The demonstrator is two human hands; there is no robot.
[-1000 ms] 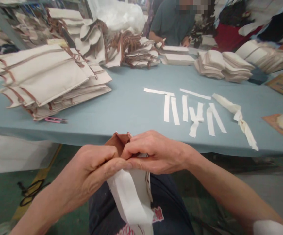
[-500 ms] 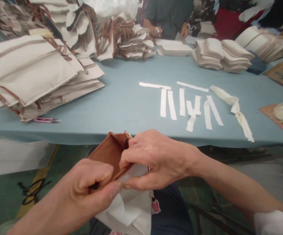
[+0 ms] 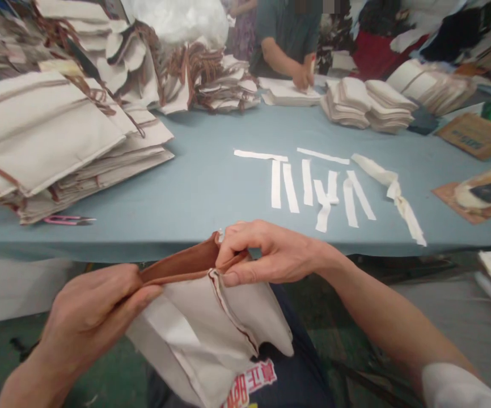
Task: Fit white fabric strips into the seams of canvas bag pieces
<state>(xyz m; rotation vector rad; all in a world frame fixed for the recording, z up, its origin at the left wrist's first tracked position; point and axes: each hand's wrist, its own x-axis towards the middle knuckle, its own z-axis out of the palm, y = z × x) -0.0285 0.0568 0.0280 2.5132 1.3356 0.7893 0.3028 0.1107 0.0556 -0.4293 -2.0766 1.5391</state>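
A cream fabric bag piece (image 3: 194, 317) with a brown inner side hangs over my lap, its upper edge held between both hands. My left hand (image 3: 101, 306) pinches the brown-lined edge at the left, thumb on the near side. Farther right, my right hand (image 3: 266, 249) grips the same edge beside a seam that runs down the cloth with dark trim. Between the hands the mouth gapes a little and shows the brown lining (image 3: 186, 260). The fingers on the far side of the edge are partly hidden.
White strips (image 3: 307, 181) and a twisted cream strip (image 3: 392, 184) lie on the blue table (image 3: 203, 187). Pink thread snips (image 3: 71, 220) rest by a stack of cream pieces (image 3: 50, 130). Across the table a person (image 3: 286, 45) bends over pale sheets (image 3: 290, 93). A tape roll (image 3: 483, 187) sits right.
My hands have spread apart along the edge, the left one moving left. The bag piece now shows its cream outside and seam. Across the table, the person's hand has moved onto the sheets.
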